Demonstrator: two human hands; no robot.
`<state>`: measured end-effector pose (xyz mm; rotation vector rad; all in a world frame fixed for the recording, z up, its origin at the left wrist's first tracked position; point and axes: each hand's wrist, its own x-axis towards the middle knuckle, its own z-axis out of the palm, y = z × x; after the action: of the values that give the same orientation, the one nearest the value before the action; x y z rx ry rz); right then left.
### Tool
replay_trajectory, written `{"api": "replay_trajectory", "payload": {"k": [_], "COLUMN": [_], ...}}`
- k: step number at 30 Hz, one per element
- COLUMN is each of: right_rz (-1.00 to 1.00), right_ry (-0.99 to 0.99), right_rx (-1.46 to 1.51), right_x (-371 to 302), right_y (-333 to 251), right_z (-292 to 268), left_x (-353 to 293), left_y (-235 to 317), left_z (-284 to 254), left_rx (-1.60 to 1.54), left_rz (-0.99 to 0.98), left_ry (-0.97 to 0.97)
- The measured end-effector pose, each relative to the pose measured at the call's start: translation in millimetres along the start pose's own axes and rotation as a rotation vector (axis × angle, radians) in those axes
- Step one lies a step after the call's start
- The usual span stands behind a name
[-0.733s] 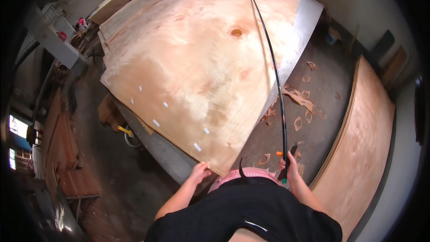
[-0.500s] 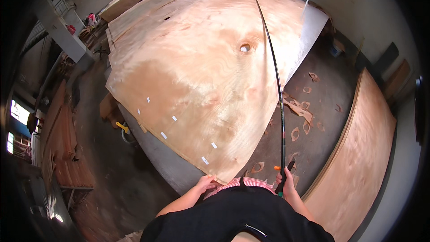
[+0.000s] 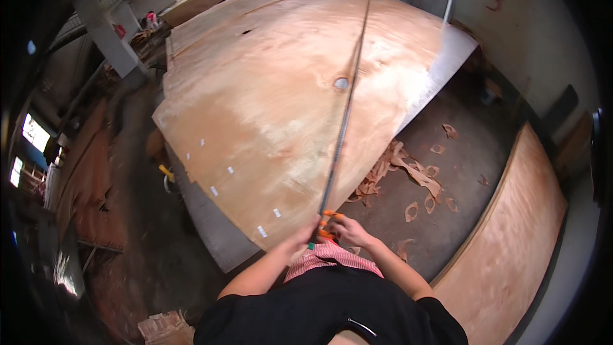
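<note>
My left hand (image 3: 305,237) is closed round the near end of a long, thin dark pole (image 3: 345,121). The pole points away from me across a broad stack of pale wood veneer sheets (image 3: 268,102). Close beside it, my right hand (image 3: 348,230) grips a small orange-handled tool (image 3: 331,214); its exact kind is blurred and partly hidden by the fingers. A round hole (image 3: 341,83) shows in the top sheet, just left of the pole. Several small white tape pieces (image 3: 230,170) lie near the sheet's left front edge.
A grey tabletop (image 3: 220,236) juts out beneath the veneer. Veneer scraps and oval cut-outs (image 3: 412,211) litter the floor at right. Another veneer stack (image 3: 504,249) stands along the right wall. Dark reddish sheets (image 3: 89,179) are at left, near a yellow-handled object (image 3: 166,171).
The pole has swung left over the veneer and passed from my right hand to my left. My left hand has left the sheet's corner. The right hand has moved inward with the orange-handled tool.
</note>
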<state>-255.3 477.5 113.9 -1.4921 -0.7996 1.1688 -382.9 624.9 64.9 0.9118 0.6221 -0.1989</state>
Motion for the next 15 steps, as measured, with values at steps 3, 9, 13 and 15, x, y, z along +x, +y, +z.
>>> {"api": "replay_trajectory", "payload": {"k": [3, 9, 13, 15], "right_rz": [-0.096, 0.397, 0.459, 0.435], "right_ry": [0.034, 0.308, 0.518, 0.582], "right_rx": [-0.435, -0.673, -0.650, -0.611], "right_x": [6.1, -54.1, -102.5, -94.9], "right_y": [-1.8, 3.0, 49.3, 67.9], "right_z": [-29.4, -140.3, -215.1, -242.8], "left_x": [10.4, 14.1, 92.8, 161.9], "left_y": [36.3, 73.7, 145.4, 144.0], "left_z": [-48.9, -200.7, -120.3, -94.6], "left_rx": [0.423, 1.166, 1.441, 1.038], "left_rz": [0.067, 0.125, 0.695, 0.751], "left_ry": [0.329, 1.041, 1.218, 0.895]}}
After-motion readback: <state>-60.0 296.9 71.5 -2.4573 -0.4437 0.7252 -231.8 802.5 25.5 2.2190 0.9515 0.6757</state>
